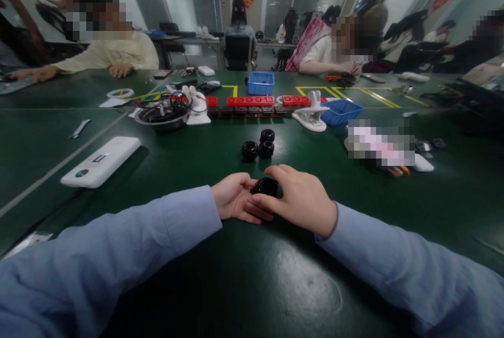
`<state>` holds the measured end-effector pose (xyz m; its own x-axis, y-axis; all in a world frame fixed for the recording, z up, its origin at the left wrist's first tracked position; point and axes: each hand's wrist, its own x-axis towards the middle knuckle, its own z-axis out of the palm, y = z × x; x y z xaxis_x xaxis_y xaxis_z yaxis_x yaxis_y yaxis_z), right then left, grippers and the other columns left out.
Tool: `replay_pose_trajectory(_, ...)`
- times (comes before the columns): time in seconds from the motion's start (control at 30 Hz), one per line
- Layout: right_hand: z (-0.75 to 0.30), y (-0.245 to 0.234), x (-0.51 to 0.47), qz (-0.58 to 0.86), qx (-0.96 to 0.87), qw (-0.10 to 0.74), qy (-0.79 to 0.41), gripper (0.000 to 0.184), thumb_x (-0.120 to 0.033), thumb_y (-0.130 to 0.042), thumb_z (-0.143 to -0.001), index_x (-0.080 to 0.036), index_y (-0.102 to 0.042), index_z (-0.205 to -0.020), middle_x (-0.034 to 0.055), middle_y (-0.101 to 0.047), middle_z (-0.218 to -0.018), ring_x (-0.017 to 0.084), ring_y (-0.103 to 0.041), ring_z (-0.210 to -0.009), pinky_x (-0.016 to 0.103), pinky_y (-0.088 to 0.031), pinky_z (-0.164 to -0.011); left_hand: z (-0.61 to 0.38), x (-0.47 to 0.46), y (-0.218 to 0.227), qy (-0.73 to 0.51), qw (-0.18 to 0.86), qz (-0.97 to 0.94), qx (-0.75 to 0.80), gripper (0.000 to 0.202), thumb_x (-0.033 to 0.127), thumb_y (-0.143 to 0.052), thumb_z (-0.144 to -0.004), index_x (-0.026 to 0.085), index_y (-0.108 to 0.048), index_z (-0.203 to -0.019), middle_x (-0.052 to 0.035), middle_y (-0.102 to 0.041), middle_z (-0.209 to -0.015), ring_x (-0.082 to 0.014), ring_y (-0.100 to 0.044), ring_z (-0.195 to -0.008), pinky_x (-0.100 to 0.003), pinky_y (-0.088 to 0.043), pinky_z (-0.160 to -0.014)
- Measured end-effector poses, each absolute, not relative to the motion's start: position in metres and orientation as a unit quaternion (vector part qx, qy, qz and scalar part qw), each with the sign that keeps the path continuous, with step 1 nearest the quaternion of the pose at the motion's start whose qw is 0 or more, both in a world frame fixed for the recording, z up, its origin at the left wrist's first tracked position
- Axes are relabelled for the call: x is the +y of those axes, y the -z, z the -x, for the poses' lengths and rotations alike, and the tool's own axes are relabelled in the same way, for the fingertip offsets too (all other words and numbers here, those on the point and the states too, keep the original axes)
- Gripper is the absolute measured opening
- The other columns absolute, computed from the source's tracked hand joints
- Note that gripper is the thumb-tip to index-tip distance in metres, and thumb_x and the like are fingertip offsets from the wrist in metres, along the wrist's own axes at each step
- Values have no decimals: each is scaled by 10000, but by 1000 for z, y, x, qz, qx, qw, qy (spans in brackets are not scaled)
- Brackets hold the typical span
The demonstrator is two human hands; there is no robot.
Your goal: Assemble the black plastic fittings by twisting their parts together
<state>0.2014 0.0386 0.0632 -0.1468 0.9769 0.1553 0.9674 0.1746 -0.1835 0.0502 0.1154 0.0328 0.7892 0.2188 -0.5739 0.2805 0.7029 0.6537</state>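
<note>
Between my two hands is a glossy black tire-like ring [266, 187], its hollow opening tilted up toward me. My left hand [238, 197] is turned partly palm up, its thumb at the ring's left edge and its fingers beneath it. From the right, my right hand [301, 196] closes on the ring, thumb at the near side and fingers at the far side. Just beyond stand three more small black tire-like rings, one at left [249, 150], one at right [266, 148] and one behind [268, 135].
A white power bank [101, 162] lies on the left, with a wrench [81, 128] past it. Farther back are a metal bowl [167, 122] of cables, red sockets [250, 100], a white clamp [313, 115] and blue bins [342, 111]. People sit across the green table [189, 151].
</note>
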Motion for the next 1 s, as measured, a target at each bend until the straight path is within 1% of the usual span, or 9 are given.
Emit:
replay_pose_trajectory(0.07, -199, -60, 39, 639, -762, 105, -7, 402, -537, -560, -794, -184, -588, -984, 68, -605, -921, 200, -599, -761, 262, -376, -551, -50, 117, -33, 29, 866, -380, 325, 565, 577, -416, -752, 169, -454, -1140, -70, -667, -764, -230, -669, -769, -330, -480, -725)
replay_pose_trajectory(0.13, -199, -58, 39, 634, -767, 102, 0, 355, -502, -562, -809, -186, -588, -967, 59, -598, -907, 194, -592, -759, 262, -369, -550, -50, 119, -33, 33, 868, -375, 322, 690, 724, -320, -753, 184, -440, -1166, -70, -667, -799, -231, -665, -777, -336, -480, -722)
replay_pose_trajectory(0.23, -199, -58, 39, 626, -773, 106, 9, 315, -470, -559, -820, -186, -591, -951, 51, -590, -886, 192, -582, -762, 268, -371, -560, -49, 120, -31, 35, 878, -367, 305, 821, 823, -267, -698, 185, -417, -1192, -73, -662, -845, -237, -655, -813, -339, -478, -730)
replay_pose_trajectory(0.33, -200, -59, 38, 619, -778, 107, 11, 292, -443, -556, -823, -183, -598, -949, 48, -585, -874, 190, -572, -775, 270, -381, -578, -48, 122, -26, 38, 887, -361, 286, 845, 827, -217, -698, 185, -383, -1220, -75, -656, -874, -236, -648, -836, -342, -474, -742)
replay_pose_trajectory(0.43, -201, -60, 37, 616, -781, 107, 6, 263, -405, -545, -831, -184, -607, -959, 43, -584, -878, 184, -565, -793, 268, -403, -608, -47, 124, -23, 41, 897, -355, 260, 826, 787, -132, -745, 164, -361, -1237, -92, -651, -897, -237, -643, -850, -346, -465, -756)
replay_pose_trajectory(0.6, -203, -59, 37, 584, -802, 130, 10, 262, -344, -520, -841, -177, -618, -1017, 73, -560, -1056, 195, -552, -908, 284, -449, -713, -46, 125, -22, 40, 901, -350, 254, 815, 745, -40, -774, 153, -326, -1255, -104, -648, -888, -242, -642, -851, -356, -448, -773)
replay_pose_trajectory(0.77, -205, -60, 38, 557, -823, 111, -17, 306, -299, -483, -855, -173, -592, -1111, 78, -573, -1078, 184, -577, -879, 293, -473, -724, -46, 125, -22, 42, 900, -352, 252, 800, 738, -32, -779, 181, -246, -1313, -109, -652, -905, -242, -644, -848, -370, -437, -777)
replay_pose_trajectory(0.87, -207, -63, 38, 536, -836, 109, -39, 326, -260, -476, -847, -170, -582, -1142, 80, -568, -1136, 179, -596, -891, 287, -485, -737, -46, 125, -22, 45, 894, -358, 268, 790, 728, -31, -786, 175, -257, -1303, -117, -657, -891, -240, -648, -840, -373, -434, -779)
replay_pose_trajectory(1.0, -209, -64, 37, 502, -852, 131, -76, 384, -172, -495, -794, -189, -573, -1170, 58, -558, -1203, 175, -608, -931, 276, -497, -769, -46, 125, -21, 46, 893, -356, 270, 796, 730, -50, -789, 157, -332, -1263, -117, -659, -877, -238, -649, -840, -366, -431, -782)
